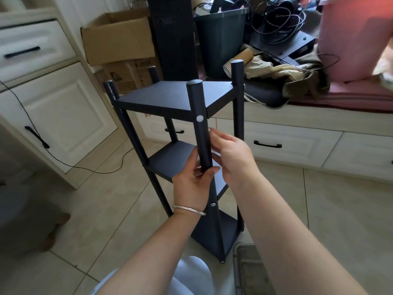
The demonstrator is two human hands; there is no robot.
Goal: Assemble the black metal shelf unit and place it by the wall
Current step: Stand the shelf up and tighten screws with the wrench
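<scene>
Item: black metal shelf unit (170, 96), three tiers, four round posts, standing upright on the tiled floor (106, 209) directly ahead of both hands. Top shelf lay above and beyond the hands; middle shelf (170, 158) sat just behind the left hand; bottom shelf (214, 233) lay below the wrists. A pale round screw head (200, 118) showed on the near post (201, 128) just above the fingers; a second one showed lower on that post, beside the left wrist.

Left hand (190, 184): gripped the near post from the left, thumb and fingers curled round it. A silver bangle (188, 210) circled that wrist.

Right hand (230, 155): set against the same post from the right, slightly higher, fingers bent toward it and touching; whether they fully closed round it could not be told.

Surroundings: white cabinet (61, 116) with black handles, well to the left of the hands, a black cable (63, 162) trailing down its front to the floor. Cardboard boxes (119, 41) beyond the shelf unit, up and left of the hands. Dark bin (221, 39) and tangled cables (280, 20) beyond, up and right. White drawer bench (297, 143) to the right of the right hand, bearing crumpled cloth (287, 73) and a pink container (353, 39). White garment (191, 277) between the forearms, below the hands.
</scene>
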